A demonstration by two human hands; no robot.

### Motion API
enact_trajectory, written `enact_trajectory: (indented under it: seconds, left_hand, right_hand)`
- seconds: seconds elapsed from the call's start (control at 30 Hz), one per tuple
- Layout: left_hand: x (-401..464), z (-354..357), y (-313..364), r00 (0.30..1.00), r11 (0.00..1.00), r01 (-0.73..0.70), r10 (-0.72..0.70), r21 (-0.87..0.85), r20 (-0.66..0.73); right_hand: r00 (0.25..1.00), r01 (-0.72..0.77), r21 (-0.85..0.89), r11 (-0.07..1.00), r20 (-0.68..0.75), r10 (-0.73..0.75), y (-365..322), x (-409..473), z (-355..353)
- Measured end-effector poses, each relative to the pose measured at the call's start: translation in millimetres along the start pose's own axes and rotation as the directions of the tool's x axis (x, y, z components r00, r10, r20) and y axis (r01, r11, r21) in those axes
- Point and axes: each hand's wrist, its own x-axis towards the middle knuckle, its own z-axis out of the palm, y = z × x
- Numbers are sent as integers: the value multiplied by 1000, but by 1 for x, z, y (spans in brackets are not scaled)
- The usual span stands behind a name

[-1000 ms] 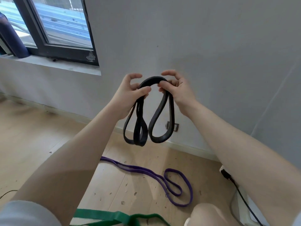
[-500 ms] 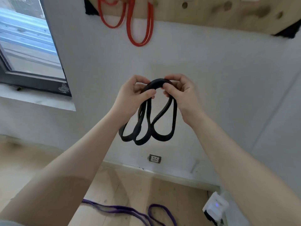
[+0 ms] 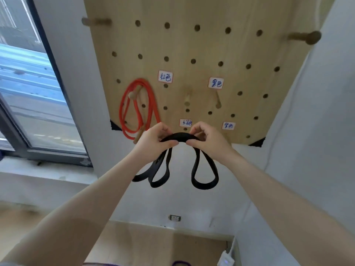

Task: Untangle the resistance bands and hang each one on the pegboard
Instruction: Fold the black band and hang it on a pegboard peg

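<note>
Both hands grip the folded black band (image 3: 179, 138) at its top arch, the left hand (image 3: 153, 143) pinching one side and the right hand (image 3: 208, 140) the other, with several loops hanging loose beneath, just below the lower edge of the pegboard (image 3: 192, 45). The likely target is the peg (image 3: 217, 101) under the black-marked label (image 3: 216, 82), and the main risk is that only some of the folded strands catch over it: the band is doubled into at least three hanging loops, so a strand left out would sag or pull the rest off. The peg looks short and points outward, so an uneven release could let the rubber slide off its tip. Lifting may also snag the neighbouring bare peg (image 3: 187, 98), or brush the red band (image 3: 134, 108) already hung on the left and dislodge it. The hands hide the arch's middle, so whether the strands lie flat or twisted there cannot be told; a twist could spring the band off once let go
</note>
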Motion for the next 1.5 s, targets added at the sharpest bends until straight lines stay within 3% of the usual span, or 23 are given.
enact_trajectory:
  seconds: [0.17,0.33,0.53,0.87,1.07,1.3,1.5]
  left_hand:
    - [14,-7,35,1000,999,5,-6,-38,-20]
    - [25,-15,54,995,996,-33,25,-85,-96]
    - [20,-34,51,974,982,-100,65,-158,-216]
    - [49,20,82,988,985,-134,124,-105,-94]
    - [80,48,95,989,995,-98,97,-5,-114]
    - [113,69,101,989,996,-12,24,84,-148]
    - [136,84,92,981,995,82,-90,-52,-170]
  right_hand:
    - [1000,1,-35,999,-18,-2,-28,4,-26]
    - [982,63,120,991,-183,-41,-39,12,-31]
    - [950,170,72,983,-279,-144,-52,23,-2]
    - [893,163,-26,986,-422,-159,-21,10,-65]
    - [914,96,-9,995,-396,-92,5,36,-88]
    - [921,128,-24,991,-367,-128,13,71,-109]
    - [955,-42,112,993,-288,73,22,95,-112]
